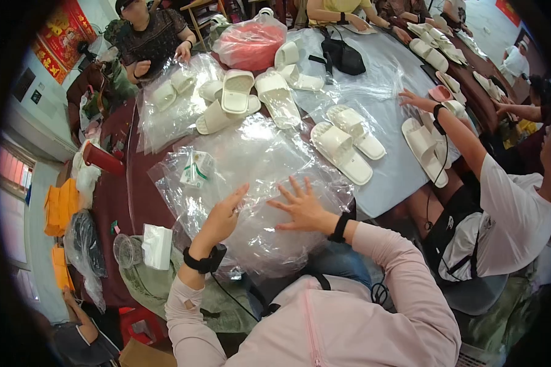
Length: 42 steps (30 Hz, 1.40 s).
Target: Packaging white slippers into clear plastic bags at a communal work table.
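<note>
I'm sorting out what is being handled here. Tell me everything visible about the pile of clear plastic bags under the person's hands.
The pile of clear plastic bags is a loose, crinkled heap of thin, glossy, see-through film lying on the dark table in front of the person. The right hand lies flat on it with fingers spread; the left hand touches it, forefinger raised. A small white and green box rests at its far left edge.

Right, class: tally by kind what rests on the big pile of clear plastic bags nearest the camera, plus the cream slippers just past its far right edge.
Bare hands on the pile of clear plastic bags: 2 (left hand, right hand)
Small green-and-white cardboard box: 1
Cream foam slippers: 2
Total: 5
</note>
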Tool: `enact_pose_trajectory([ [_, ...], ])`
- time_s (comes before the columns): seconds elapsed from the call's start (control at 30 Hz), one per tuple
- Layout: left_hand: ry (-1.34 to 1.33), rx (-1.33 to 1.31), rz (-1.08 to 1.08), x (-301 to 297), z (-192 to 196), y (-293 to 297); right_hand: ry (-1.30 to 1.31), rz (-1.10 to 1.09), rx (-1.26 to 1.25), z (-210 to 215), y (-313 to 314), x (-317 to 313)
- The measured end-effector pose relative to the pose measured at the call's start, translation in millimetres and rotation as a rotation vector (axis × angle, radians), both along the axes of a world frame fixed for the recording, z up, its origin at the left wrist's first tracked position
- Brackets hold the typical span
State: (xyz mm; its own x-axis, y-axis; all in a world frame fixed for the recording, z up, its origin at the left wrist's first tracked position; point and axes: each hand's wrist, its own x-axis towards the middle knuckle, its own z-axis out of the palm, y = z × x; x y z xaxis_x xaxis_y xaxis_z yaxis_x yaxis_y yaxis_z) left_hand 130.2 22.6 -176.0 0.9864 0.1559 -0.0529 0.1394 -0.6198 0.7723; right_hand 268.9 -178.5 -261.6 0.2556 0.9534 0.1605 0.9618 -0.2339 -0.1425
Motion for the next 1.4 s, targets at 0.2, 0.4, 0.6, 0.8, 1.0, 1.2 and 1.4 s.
enact_pose_trajectory([
  [0.2, -0.042, 0.037, -0.066, -1, 10, 1, 0.022, -0.138, 0.052, -15, 70, -9],
  [0.4, 0.042, 0.340, -0.112, -13, -24, -17, 0.083, -0.228, 0.008, -10, 111, -12],
  [0.6, 0.066, 0.388, -0.042, -17, -42, -50, 0.128, -0.209, -0.032, 7, 105, 0],
  [0.8, 0.123, 0.603, -0.071, -25, -62, -64, -0.001, 0.084, 0.038, -5, 26, 64],
  [1.0, 0.175, 0.582, -0.108, -19, -48, -46, 0.223, -0.165, 0.411, 62, 38, 8],
  [1.2, 0.044, 0.610, 0.540, 20, -30, 65, -0.010, -0.041, -0.095, 10, 53, -24],
  [1.4, 0.222, 0.675, 0.635, 30, -54, 115, -0.012, -0.043, -0.115, -4, 54, -25],
])
